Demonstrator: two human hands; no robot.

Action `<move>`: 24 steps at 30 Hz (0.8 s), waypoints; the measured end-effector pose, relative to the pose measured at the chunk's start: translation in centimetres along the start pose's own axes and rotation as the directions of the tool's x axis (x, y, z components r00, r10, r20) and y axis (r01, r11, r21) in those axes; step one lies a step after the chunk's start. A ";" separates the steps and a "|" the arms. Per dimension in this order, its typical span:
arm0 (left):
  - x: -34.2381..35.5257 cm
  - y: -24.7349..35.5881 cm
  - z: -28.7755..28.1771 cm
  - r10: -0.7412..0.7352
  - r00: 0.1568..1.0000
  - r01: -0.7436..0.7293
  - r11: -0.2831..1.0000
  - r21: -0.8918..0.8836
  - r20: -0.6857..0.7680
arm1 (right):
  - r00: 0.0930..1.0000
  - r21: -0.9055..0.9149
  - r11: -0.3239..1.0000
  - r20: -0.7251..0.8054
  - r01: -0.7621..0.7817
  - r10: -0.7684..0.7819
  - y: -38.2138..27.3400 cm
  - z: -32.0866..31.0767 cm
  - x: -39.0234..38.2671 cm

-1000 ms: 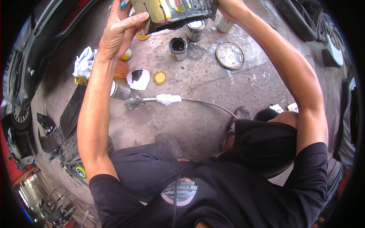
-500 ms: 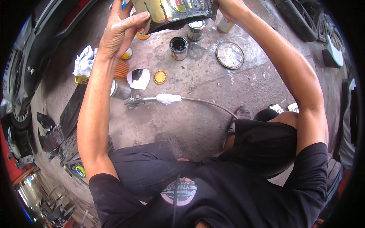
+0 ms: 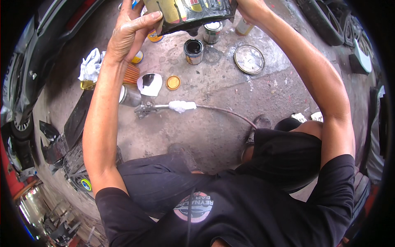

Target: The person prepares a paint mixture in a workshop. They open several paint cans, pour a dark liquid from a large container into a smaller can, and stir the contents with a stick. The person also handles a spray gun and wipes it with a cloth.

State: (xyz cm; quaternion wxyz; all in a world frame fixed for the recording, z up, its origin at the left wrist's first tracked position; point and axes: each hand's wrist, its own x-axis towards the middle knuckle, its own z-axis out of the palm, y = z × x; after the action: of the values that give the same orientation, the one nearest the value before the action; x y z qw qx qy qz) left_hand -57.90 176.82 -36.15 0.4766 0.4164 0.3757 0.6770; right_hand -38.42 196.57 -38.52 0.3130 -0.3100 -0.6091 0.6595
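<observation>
My left hand (image 3: pixel 128 35) grips the left side of a yellow rectangular tin (image 3: pixel 170 12) streaked with wet black paint, thumb against its face; my right hand (image 3: pixel 249 10) holds its right end, fingers partly hidden. The tin is raised at the top edge of the view, its top cut off, with a black blob hanging from its lower rim. Below it stand an open can of black paint (image 3: pixel 193 57) and a second can (image 3: pixel 211 35). A bottle (image 3: pixel 242 28) is partly behind my right hand. A round metal lid (image 3: pixel 249 59) lies to the right.
On the concrete floor are a gold lid (image 3: pixel 173 82), paint-marked white piece (image 3: pixel 149 84), orange pleated filter (image 3: pixel 131 74), white rags (image 3: pixel 90 65), metal canister (image 3: pixel 131 96) and hose with spray tool (image 3: pixel 222 110). Car parts (image 3: pixel 61 140) lie left; a tyre (image 3: pixel 329 22) lies back right.
The black blob under the tin's lower rim hangs slightly further down. My hands and the tin have stayed almost in place.
</observation>
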 end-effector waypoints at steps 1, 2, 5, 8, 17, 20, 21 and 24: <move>0.0 0.0 0.0 0.002 1.000 -0.002 1.000 -0.002 0.005 | 1.000 0.014 1.000 0.005 -0.009 0.009 0.0 0.0 0.1; 0.0 0.0 0.0 0.001 1.000 -0.001 1.000 -0.001 -0.001 | 1.000 0.017 1.000 0.007 -0.017 0.016 0.1 -0.1 0.1; -0.2 0.1 0.0 -0.004 1.000 0.004 1.000 0.004 -0.016 | 1.000 0.022 1.000 0.017 -0.022 0.021 0.0 0.1 0.0; -0.1 0.1 0.1 -0.011 1.000 0.011 1.000 0.005 -0.022 | 1.000 0.017 1.000 0.019 0.003 -0.004 0.2 0.0 0.1; 0.0 -0.1 -0.3 0.004 1.000 -0.005 1.000 -0.004 -0.017 | 1.000 0.037 0.999 0.012 -0.025 0.025 0.2 0.3 0.2; 0.1 -0.2 -0.4 0.009 1.000 -0.009 1.000 -0.007 -0.016 | 1.000 0.044 0.999 -0.011 0.008 -0.008 0.8 -0.1 0.8; 0.0 -0.3 -0.5 0.003 1.000 -0.003 1.000 -0.003 -0.031 | 1.000 0.044 0.999 -0.014 0.011 -0.010 0.7 0.0 0.8; -0.1 -0.3 -0.7 -0.003 0.999 0.003 1.000 0.005 -0.045 | 0.998 0.031 0.997 -0.026 0.066 -0.065 0.2 0.7 -0.3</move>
State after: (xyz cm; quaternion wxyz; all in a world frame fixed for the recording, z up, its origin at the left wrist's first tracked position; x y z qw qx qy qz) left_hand -58.45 176.76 -36.69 0.4681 0.4015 0.3886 0.6846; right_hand -38.80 195.90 -38.71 0.3467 -0.2930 -0.6045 0.6546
